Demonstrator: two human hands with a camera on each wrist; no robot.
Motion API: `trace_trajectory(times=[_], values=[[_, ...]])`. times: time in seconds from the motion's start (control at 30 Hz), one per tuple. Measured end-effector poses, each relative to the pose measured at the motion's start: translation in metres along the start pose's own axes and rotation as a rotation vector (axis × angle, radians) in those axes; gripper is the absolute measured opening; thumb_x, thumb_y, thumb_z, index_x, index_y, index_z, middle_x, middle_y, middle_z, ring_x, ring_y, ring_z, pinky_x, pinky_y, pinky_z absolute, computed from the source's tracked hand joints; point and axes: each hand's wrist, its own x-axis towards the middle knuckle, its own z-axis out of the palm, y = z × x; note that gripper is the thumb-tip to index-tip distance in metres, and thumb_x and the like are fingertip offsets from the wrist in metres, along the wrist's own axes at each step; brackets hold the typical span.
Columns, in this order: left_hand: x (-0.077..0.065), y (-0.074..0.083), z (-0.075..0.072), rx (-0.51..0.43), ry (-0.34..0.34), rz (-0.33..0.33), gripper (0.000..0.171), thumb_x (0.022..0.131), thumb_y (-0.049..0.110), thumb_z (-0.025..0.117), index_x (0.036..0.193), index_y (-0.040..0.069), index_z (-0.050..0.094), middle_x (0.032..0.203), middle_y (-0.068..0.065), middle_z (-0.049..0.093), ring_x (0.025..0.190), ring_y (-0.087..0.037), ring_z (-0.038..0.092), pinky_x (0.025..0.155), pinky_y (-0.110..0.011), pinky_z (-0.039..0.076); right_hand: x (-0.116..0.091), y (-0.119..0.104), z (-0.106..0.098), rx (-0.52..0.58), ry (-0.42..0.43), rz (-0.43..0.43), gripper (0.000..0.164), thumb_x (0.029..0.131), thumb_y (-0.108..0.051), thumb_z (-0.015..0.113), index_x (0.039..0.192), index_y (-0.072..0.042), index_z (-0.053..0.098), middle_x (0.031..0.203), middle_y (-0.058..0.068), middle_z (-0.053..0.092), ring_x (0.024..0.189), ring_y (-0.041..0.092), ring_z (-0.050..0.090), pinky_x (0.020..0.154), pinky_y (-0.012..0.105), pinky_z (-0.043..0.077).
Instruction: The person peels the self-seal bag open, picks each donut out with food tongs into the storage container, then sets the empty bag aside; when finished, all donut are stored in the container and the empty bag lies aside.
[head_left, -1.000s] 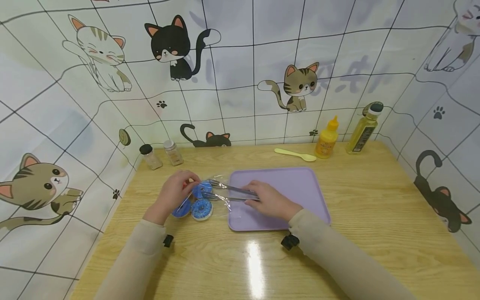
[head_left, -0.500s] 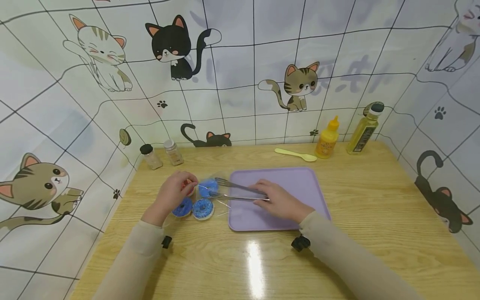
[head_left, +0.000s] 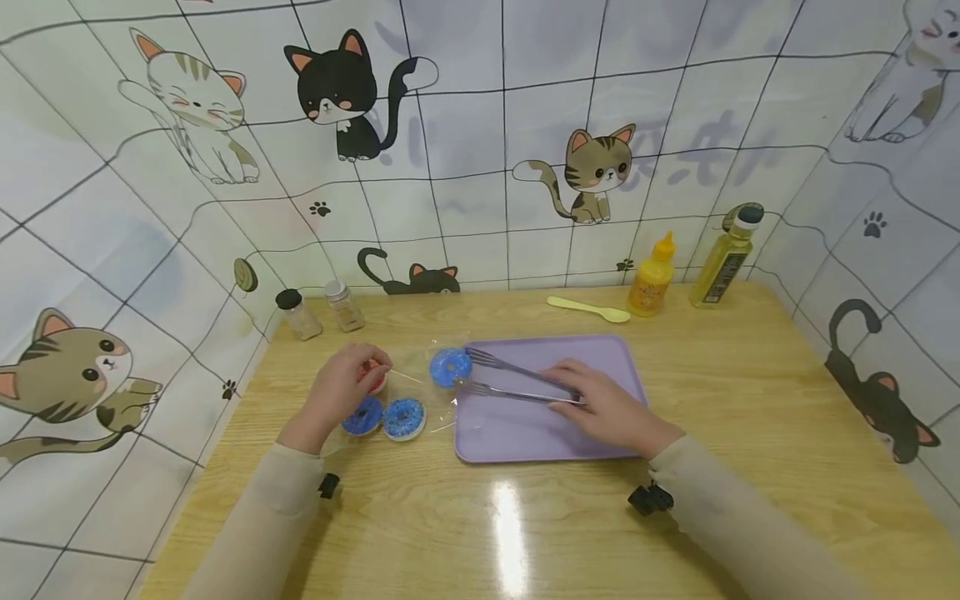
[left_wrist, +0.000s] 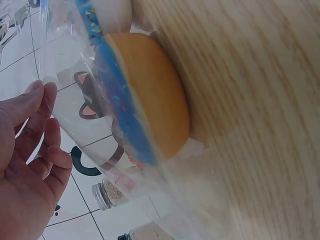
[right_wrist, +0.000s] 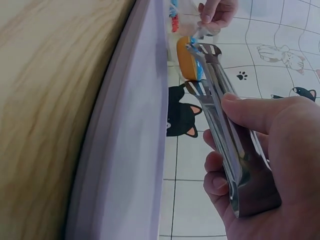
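Note:
My left hand [head_left: 337, 387] pinches the edge of a clear plastic bag [left_wrist: 52, 60] between thumb and fingertips. In and around the bag lie a dark blue doughnut [head_left: 363, 418], a speckled blue doughnut [head_left: 402, 407] and a reddish one [head_left: 377, 383] partly behind the left hand. My right hand [head_left: 603, 406] grips metal tongs [right_wrist: 257, 195], their forked tips pointing left. A light blue doughnut [head_left: 439, 372] is at those tips, by the left edge of the purple tray [head_left: 540, 446]. Whether the tongs squeeze it firmly cannot be told.
Two small seasoning jars, one black-lidded [head_left: 297, 314] and one white-lidded [head_left: 344, 306], stand at the back left. Along the back right are a yellow spoon [head_left: 588, 309], a yellow squeeze bottle [head_left: 651, 279] and an oil bottle [head_left: 723, 262]. A cat-patterned wall encloses the wooden table [head_left: 420, 517].
The tongs and right hand have moved right, and the light blue doughnut has come along, away from the other doughnuts to the tray's edge. The left hand stays nearly still.

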Motion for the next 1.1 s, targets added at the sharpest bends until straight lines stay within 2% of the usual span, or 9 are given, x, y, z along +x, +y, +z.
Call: trace_trajectory(times=[0.07,0.23,0.33,0.47,0.57,0.63,0.77,0.87,1.1], values=[[-0.001,-0.001,-0.001,0.006,0.000,-0.005,0.006,0.101,0.019,0.068,0.105,0.016,0.072,0.097,-0.004,0.071,0.090,-0.024,0.062,0.113,-0.055,0.040,-0.005,0.003,-0.004,-0.005,0.010,-0.019,0.045,0.100,-0.024,0.071,0.143,-0.017,0.060,0.137,0.001,0.061,0.095,0.016,0.060,0.083,0.034,0.051],[-0.004,0.000,-0.003,0.019,0.003,-0.017,0.007,0.102,0.019,0.068,0.105,0.016,0.073,0.097,-0.004,0.070,0.090,-0.023,0.061,0.088,-0.050,0.051,-0.024,0.011,-0.013,0.024,0.035,-0.052,0.045,0.100,-0.021,0.071,0.143,-0.016,0.060,0.134,-0.001,0.061,0.092,0.014,0.057,0.075,0.028,0.049],[-0.005,0.001,-0.004,0.019,0.005,-0.015,0.006,0.102,0.019,0.068,0.105,0.016,0.072,0.096,-0.003,0.069,0.089,-0.022,0.061,0.086,-0.049,0.052,-0.037,0.016,-0.021,0.044,0.043,-0.028,0.044,0.100,-0.021,0.071,0.142,-0.017,0.060,0.132,0.000,0.061,0.087,0.009,0.054,0.072,0.025,0.048],[-0.005,0.000,-0.005,0.015,-0.006,-0.015,0.006,0.102,0.019,0.068,0.105,0.016,0.072,0.095,-0.004,0.070,0.088,-0.023,0.062,0.101,-0.053,0.049,-0.053,0.026,-0.034,0.021,0.041,0.025,0.044,0.099,-0.021,0.072,0.142,-0.018,0.061,0.130,0.001,0.062,0.084,0.004,0.051,0.070,0.023,0.047],[-0.007,-0.001,-0.006,0.009,-0.014,-0.022,0.005,0.102,0.018,0.068,0.103,0.016,0.072,0.093,-0.004,0.070,0.086,-0.023,0.062,0.120,-0.056,0.033,-0.064,0.036,-0.045,-0.023,0.045,0.049,0.044,0.099,-0.019,0.072,0.141,-0.015,0.061,0.131,0.002,0.061,0.085,0.002,0.051,0.070,0.023,0.048],[-0.008,-0.001,-0.007,0.007,-0.015,-0.022,0.004,0.101,0.016,0.068,0.102,0.015,0.072,0.092,-0.004,0.071,0.084,-0.023,0.062,0.123,-0.057,0.026,-0.071,0.042,-0.052,-0.046,0.053,0.054,0.044,0.098,-0.015,0.072,0.141,-0.013,0.061,0.131,0.003,0.061,0.084,0.001,0.051,0.069,0.022,0.048],[-0.009,0.002,-0.008,0.010,-0.011,-0.011,0.006,0.102,0.018,0.068,0.103,0.015,0.073,0.089,-0.002,0.069,0.085,-0.021,0.058,0.099,-0.050,0.049,-0.087,0.053,-0.066,-0.078,0.088,0.053,0.045,0.095,-0.008,0.074,0.139,-0.009,0.063,0.125,0.004,0.064,0.078,0.000,0.049,0.064,0.021,0.046],[-0.007,0.005,-0.007,0.012,-0.009,-0.001,0.008,0.102,0.020,0.067,0.103,0.015,0.073,0.087,-0.001,0.067,0.086,-0.019,0.054,0.075,-0.040,0.047,-0.101,0.059,-0.075,-0.121,0.126,0.067,0.046,0.093,-0.006,0.076,0.137,-0.008,0.063,0.123,0.004,0.065,0.077,-0.001,0.048,0.063,0.020,0.044],[-0.005,0.005,-0.004,0.021,-0.020,-0.017,0.008,0.102,0.020,0.067,0.105,0.016,0.073,0.090,-0.001,0.066,0.086,-0.019,0.054,0.074,-0.038,0.047,-0.125,0.072,-0.089,-0.201,0.198,0.106,0.050,0.089,-0.007,0.080,0.136,-0.009,0.065,0.125,0.004,0.067,0.098,0.005,0.058,0.077,0.013,0.042]])
